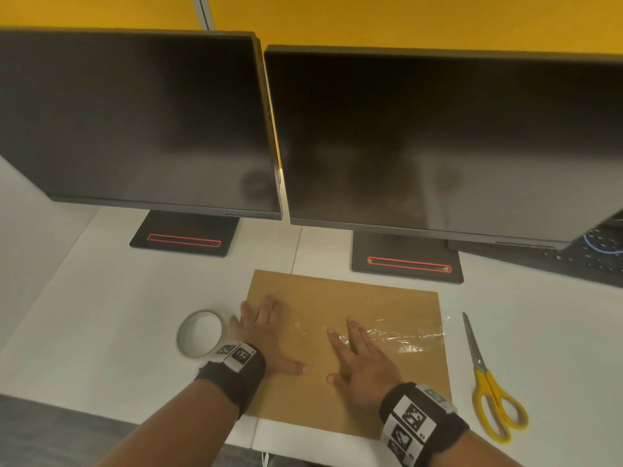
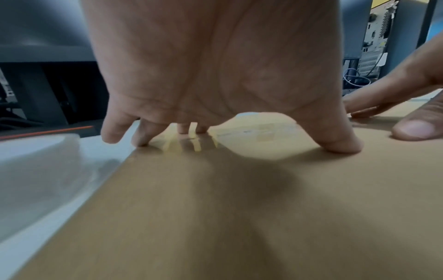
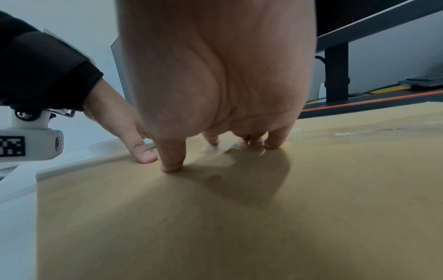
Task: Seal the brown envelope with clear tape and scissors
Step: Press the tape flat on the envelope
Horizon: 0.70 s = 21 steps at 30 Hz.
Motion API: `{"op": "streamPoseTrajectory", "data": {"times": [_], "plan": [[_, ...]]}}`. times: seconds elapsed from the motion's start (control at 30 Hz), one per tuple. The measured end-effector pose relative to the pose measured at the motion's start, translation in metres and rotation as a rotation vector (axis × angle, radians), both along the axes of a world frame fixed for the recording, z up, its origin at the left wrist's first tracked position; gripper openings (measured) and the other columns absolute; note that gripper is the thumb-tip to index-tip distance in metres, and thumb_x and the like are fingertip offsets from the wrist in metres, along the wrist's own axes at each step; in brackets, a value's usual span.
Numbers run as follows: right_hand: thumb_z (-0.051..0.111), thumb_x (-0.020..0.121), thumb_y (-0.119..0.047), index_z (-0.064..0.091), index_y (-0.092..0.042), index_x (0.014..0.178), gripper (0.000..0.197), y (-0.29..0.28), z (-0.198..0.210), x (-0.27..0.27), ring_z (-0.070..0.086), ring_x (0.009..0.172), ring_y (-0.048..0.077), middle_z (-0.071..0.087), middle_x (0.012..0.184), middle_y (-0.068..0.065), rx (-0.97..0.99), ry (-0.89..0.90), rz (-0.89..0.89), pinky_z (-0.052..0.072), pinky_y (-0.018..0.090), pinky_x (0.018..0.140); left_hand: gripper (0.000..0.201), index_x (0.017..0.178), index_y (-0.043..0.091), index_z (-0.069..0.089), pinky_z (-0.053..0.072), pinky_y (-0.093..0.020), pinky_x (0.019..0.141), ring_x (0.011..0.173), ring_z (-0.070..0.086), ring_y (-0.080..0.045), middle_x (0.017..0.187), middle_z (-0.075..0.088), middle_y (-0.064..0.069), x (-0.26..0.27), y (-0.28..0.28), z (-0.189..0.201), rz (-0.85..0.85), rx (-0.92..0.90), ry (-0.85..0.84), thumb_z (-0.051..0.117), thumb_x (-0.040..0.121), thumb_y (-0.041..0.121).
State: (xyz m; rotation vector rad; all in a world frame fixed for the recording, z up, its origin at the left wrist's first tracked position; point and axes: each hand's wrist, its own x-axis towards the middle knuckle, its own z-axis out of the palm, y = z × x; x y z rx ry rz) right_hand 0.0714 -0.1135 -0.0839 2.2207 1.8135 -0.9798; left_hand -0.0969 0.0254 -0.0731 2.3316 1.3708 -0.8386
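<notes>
Pressing envelope (image 1: 354, 298), L hand (image 1: 266, 335) at edge, R hand (image 1: 360, 355) mid

Brown envelope (image 1: 354, 298) flat on desk, wrinkled clear tape strip (image 1: 404, 335) across it; tape roll (image 1: 199, 333) left, yellow-handled scissors (image 1: 488, 382) right.

Left hand (image 1: 266, 335) flat, fingers (image 1: 268, 310) spread, palm down. Right hand (image 1: 362, 357) likewise, fingers straight, thumbs pointing inward. Black wristbands (image 1: 421, 419) on both forearms.

The right hand (image 3: 215, 75) presses spread fingertips (image 3: 171, 164) onto the brown envelope (image 3: 239, 217), the left hand's thumb (image 3: 143, 155) touching down just beside.
</notes>
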Motion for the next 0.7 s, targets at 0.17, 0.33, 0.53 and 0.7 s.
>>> {"op": "streamPoseTrajectory", "data": {"times": [0.17,0.33,0.53,0.7], "plan": [[0.046,0.090,-0.050,-0.002,-0.039,0.148,0.076,0.006,0.009,0.007,-0.008,0.146,0.020,-0.019,0.157,0.000,0.050,-0.017,0.003,0.015,0.039,0.117,0.118,0.148,0.025,0.006,0.015,-0.052,0.112,0.139,0.018,-0.038,0.157,0.006,0.001,0.015,0.009,0.013,-0.005,0.080,0.046,0.052,0.056,0.084],[0.051,0.089,-0.034,0.033,-0.036,0.141,0.055,0.020,0.023,0.019,0.024,0.139,0.024,0.023,0.153,0.004,0.158,-0.030,-0.035,0.024,0.038,0.113,0.106,0.146,0.022,0.015,0.018,-0.055,0.112,0.138,0.021,-0.034,0.153,0.016,-0.004,0.029,0.012,0.022,0.018,0.098,0.037,0.056,0.064,0.075],[0.059,0.080,-0.047,0.028,-0.036,0.138,0.066,0.016,0.019,0.043,0.022,0.138,0.029,0.022,0.149,0.007,0.195,-0.149,-0.209,0.022,0.049,0.112,0.102,0.149,0.035,-0.006,0.007,-0.058,0.115,0.145,-0.015,-0.033,0.157,-0.023,-0.004,0.039,-0.003,0.013,-0.062,-0.015,-0.170,0.055,0.075,0.067],[0.047,0.087,-0.056,0.009,-0.043,0.146,0.071,0.004,0.003,0.058,0.000,0.145,0.029,-0.003,0.159,0.005,0.081,-0.128,-0.227,0.011,0.051,0.117,0.104,0.148,0.039,-0.013,0.005,-0.057,0.114,0.143,-0.022,-0.033,0.156,-0.028,-0.003,0.036,-0.013,-0.003,-0.044,-0.046,-0.208,0.049,0.073,0.076]]}}
